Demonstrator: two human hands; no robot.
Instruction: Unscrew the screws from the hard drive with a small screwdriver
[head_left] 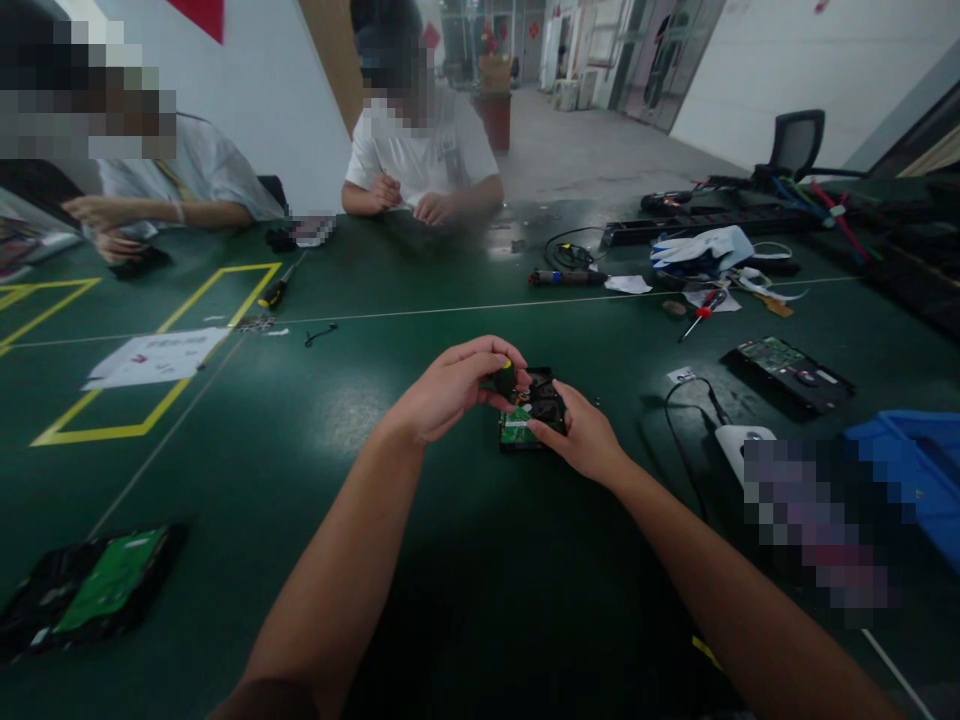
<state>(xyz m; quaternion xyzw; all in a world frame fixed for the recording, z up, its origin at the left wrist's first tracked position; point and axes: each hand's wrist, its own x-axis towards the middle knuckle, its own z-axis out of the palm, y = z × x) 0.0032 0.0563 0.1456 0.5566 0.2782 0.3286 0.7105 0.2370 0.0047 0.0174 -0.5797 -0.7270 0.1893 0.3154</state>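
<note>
A hard drive with a green circuit board lies on the dark green table in the middle of the view. My left hand is closed round a screwdriver with a black and yellow handle, held upright over the drive. My right hand grips the drive's right side, fingers pressed on its black top. The screwdriver's tip is hidden behind my fingers.
Another hard drive lies at the near left, a third at the right. A blue bin stands at the right edge. Tools, cables and a red screwdriver lie at the back right. Two people sit across the table; paper lies inside yellow tape.
</note>
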